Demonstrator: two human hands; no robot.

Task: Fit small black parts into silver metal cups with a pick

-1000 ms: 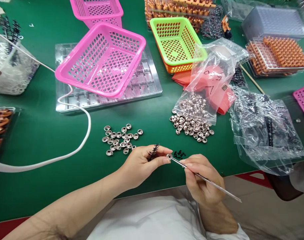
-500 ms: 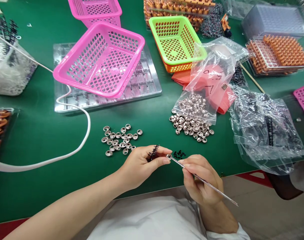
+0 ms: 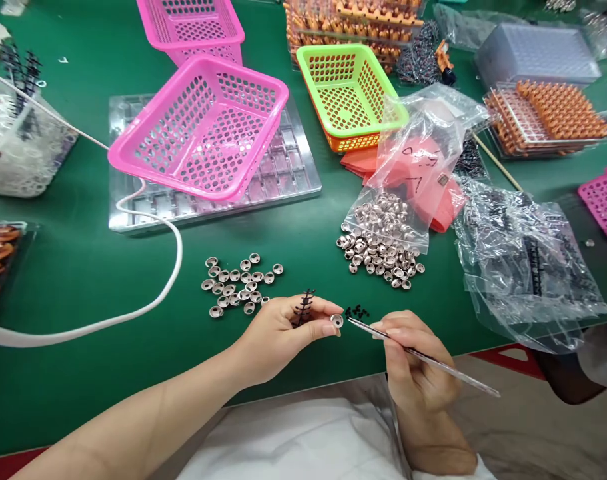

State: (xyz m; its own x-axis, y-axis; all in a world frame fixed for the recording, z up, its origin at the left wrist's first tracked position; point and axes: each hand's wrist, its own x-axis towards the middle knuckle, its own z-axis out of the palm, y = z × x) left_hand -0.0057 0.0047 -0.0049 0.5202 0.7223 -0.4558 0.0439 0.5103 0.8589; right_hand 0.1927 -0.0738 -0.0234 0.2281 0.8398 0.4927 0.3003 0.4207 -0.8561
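Observation:
Between the thumb and forefinger of my left hand [image 3: 278, 337] is a small silver metal cup [image 3: 336, 321] with a hole in it, its opening facing up towards me. A black branched plastic strip [image 3: 304, 307] sticks up from the same hand. My right hand [image 3: 418, 367] grips slim metal tweezers [image 3: 433, 362], their tip a short way right of the cup and apart from it. Tiny black pieces [image 3: 356, 312] lie on the table just beyond the tip. Loose silver cups [image 3: 243, 283] are spread beyond my left hand, and a larger pile [image 3: 383, 257] spills from a clear bag [image 3: 418, 167].
A pink basket [image 3: 203, 133] rests on a silver metal tray [image 3: 298, 167]. Green [image 3: 353, 87] and orange baskets stand stacked behind the bag. A white cable [image 3: 176, 260] curves across the left. At right lie plastic bags [image 3: 528, 280] and a tray of orange parts [image 3: 558, 117].
My right hand has moved right, drawing the tweezers' tip away from the silver cup. In my left fingers the cup now shows more of its opening. The view has shifted slightly.

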